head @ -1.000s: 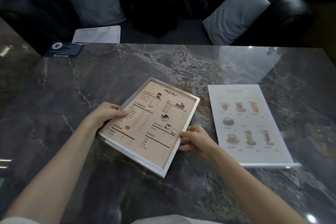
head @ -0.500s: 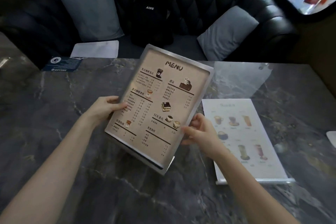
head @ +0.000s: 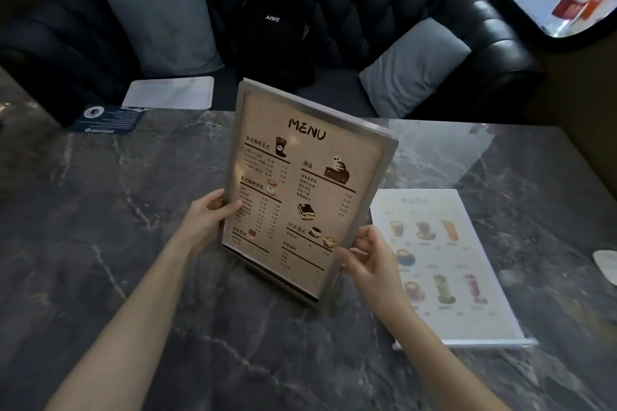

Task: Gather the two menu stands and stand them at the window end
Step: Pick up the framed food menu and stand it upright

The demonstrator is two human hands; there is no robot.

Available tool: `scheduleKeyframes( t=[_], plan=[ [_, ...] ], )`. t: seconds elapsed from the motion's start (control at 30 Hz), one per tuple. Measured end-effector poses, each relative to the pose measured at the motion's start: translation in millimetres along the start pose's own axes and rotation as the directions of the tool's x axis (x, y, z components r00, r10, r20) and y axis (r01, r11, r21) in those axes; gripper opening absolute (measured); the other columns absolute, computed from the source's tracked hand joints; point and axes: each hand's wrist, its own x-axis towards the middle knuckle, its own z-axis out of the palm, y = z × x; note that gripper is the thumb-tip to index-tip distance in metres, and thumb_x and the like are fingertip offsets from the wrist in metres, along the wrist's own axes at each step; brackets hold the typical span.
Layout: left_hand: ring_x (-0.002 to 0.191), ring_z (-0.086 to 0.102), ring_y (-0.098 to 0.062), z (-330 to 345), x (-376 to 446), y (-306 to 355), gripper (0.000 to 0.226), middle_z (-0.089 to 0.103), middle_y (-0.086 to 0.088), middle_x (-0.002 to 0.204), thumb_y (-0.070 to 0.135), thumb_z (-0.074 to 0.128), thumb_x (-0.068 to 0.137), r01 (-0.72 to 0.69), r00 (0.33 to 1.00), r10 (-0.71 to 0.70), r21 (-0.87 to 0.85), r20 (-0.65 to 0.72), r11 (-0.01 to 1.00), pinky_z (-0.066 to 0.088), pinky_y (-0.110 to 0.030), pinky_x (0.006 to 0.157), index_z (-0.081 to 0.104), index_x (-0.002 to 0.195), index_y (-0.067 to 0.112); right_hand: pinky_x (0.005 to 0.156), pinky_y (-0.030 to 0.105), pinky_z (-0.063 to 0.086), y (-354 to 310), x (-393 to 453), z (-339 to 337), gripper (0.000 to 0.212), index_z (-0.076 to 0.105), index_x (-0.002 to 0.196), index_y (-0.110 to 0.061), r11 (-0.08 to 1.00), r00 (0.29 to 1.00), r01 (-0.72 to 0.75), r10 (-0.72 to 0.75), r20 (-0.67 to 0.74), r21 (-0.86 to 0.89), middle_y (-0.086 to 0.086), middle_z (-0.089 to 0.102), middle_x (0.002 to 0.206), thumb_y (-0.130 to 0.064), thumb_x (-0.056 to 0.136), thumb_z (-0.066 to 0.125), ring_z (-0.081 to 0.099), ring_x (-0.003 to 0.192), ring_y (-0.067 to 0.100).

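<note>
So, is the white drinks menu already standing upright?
No, the white menu lies flat on the table, right of the brown menu held in both hands.

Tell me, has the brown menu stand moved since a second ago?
Yes. The brown menu stand was lying flat on the marble table; now both hands hold it lifted and nearly upright beside the white menu stand, which lies flat.

Beige menu stand [head: 300, 190], grey-veined table [head: 117, 210]

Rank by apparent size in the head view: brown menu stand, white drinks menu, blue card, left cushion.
1-2. brown menu stand and white drinks menu: similar; the raised stand is nearer, so unsure.
3. left cushion.
4. blue card.
</note>
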Motion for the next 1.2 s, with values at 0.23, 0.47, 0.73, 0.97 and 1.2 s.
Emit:
scheduleKeyframes(
  t=[0.23,0.47,0.73,0.97,1.2],
  plan=[
    [0.085,0.069,-0.006,-7,-5,-9,0.016,0.076,0.012,0.084,0.009,0.062,0.083,-0.016,0.998,0.018,0.046,-0.058,0.999,0.056,-0.023,0.077,0.067,0.095,0.019,0.084,0.04,0.056,9,-6,8,0.022,0.05,0.089,-0.015,0.996,0.999,0.046,-0.047,-0.011,-0.071,0.011,0.068,0.103,0.004,0.082,0.059,0.068,0.095,0.02],
    [0.08,0.066,0.001,-10,-15,-15,0.022,0.072,0.014,0.08,0.009,0.063,0.083,-0.03,0.991,0.043,0.104,-0.123,0.994,0.051,-0.016,0.074,0.065,0.104,0.015,0.073,0.012,0.053,17,-17,19,0.029,0.047,0.087,-0.028,0.984,0.998,0.06,-0.054,0.037,-0.166,-0.008,0.065,0.096,-0.001,0.085,0.057,0.065,0.087,-0.006],
    [0.076,0.067,0.006,-12,-19,-13,0.029,0.072,0.026,0.072,0.004,0.061,0.084,-0.033,0.992,0.054,0.174,-0.114,0.984,0.054,-0.009,0.067,0.062,0.112,0.01,0.074,0.004,0.047,14,-19,17,0.025,0.045,0.104,-0.024,0.956,0.986,0.129,-0.097,0.132,-0.262,-0.012,0.062,0.107,-0.004,0.09,0.05,0.064,0.091,-0.002],
    [0.105,0.057,-0.018,-7,-33,0,0.038,0.064,0.004,0.1,0.003,0.056,0.087,-0.052,0.994,0.077,0.269,-0.083,0.962,0.045,-0.031,0.095,0.054,0.125,0.001,0.078,0.002,0.046,11,-16,12,0.028,0.043,0.119,-0.006,0.934,0.975,0.146,-0.079,0.21,-0.325,0.0,0.059,0.122,-0.008,0.092,0.048,0.058,0.111,0.015],
    [0.116,0.054,-0.027,16,-51,13,0.037,0.059,-0.013,0.126,0.023,0.046,0.095,0.015,0.988,0.077,0.591,-0.13,0.807,0.041,-0.033,0.096,0.05,0.127,0.005,0.091,0.038,0.052,-5,-3,-2,0.03,0.044,0.12,-0.011,0.81,0.928,0.212,0.008,0.373,-0.546,0.008,0.064,0.122,-0.016,0.09,0.051,0.061,0.109,0.024]
  ],
)
